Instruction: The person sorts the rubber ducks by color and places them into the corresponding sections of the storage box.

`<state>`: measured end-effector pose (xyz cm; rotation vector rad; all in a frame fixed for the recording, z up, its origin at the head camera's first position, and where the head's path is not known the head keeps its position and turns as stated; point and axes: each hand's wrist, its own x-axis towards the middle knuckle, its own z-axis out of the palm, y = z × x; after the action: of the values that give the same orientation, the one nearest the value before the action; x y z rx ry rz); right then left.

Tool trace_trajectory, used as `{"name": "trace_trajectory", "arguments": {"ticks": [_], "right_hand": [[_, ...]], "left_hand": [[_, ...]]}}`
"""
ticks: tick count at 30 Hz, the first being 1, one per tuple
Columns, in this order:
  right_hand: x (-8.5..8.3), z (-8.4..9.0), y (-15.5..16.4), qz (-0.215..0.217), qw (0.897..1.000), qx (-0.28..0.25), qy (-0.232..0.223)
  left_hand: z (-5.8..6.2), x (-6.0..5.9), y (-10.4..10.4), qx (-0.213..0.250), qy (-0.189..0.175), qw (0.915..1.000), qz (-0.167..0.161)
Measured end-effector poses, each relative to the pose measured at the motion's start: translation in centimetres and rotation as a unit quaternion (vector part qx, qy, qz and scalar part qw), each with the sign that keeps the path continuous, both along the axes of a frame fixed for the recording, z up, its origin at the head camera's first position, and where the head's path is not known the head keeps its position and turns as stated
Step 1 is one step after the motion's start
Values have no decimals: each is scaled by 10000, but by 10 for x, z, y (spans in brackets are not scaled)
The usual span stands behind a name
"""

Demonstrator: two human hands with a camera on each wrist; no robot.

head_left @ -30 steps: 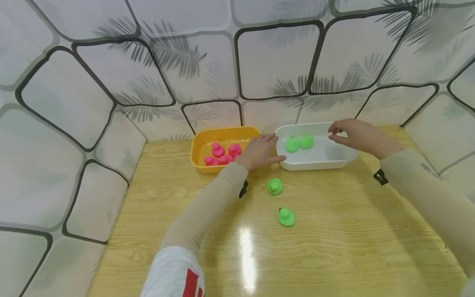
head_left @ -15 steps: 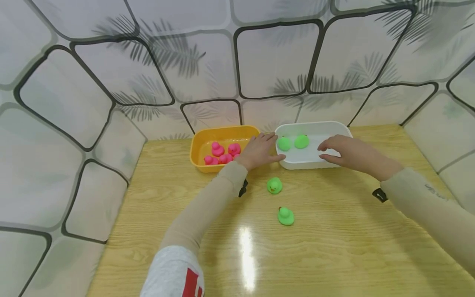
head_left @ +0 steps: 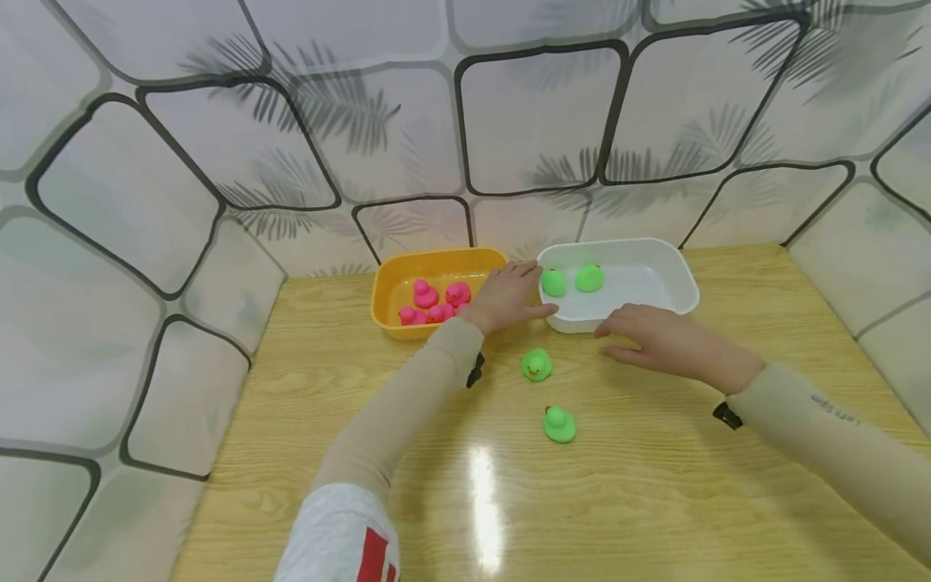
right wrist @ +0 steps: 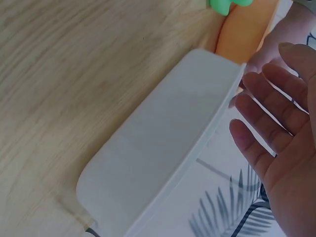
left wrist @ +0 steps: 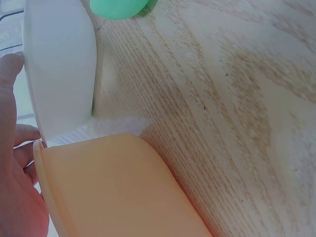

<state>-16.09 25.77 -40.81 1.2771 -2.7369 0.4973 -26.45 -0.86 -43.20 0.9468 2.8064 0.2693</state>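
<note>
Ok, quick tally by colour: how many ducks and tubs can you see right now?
Green ducks: 4, two in the white tub, two on the table.
Pink ducks: about 4 in the orange tub, partly hidden by the left hand.
Tubs: 2.
Total: about 10.

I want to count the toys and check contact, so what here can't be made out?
- Pink ducks in the yellow bin, head view: the left hand and near wall hide some, so no sure count.
- Right hand, head view: whether it touches the table is unclear.
- Green duck, left wrist view: cut off by the top edge.
</note>
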Motion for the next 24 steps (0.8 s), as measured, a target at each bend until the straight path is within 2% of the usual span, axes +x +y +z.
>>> {"name": "trace_trajectory", "arguments": {"ticks": [6,19,24], "right_hand": [[8,-7,-7,-22,9998,69,-175],[25,-21,-27,752,9970,-120,100],[32,-26,-36,909,9957,-159,2]], "left_hand": [[0,0,1,-40,-11,10000,17],[-2,0,1,-48,83,10000,15],[-1,1,1,-26,69,10000,30]]}}
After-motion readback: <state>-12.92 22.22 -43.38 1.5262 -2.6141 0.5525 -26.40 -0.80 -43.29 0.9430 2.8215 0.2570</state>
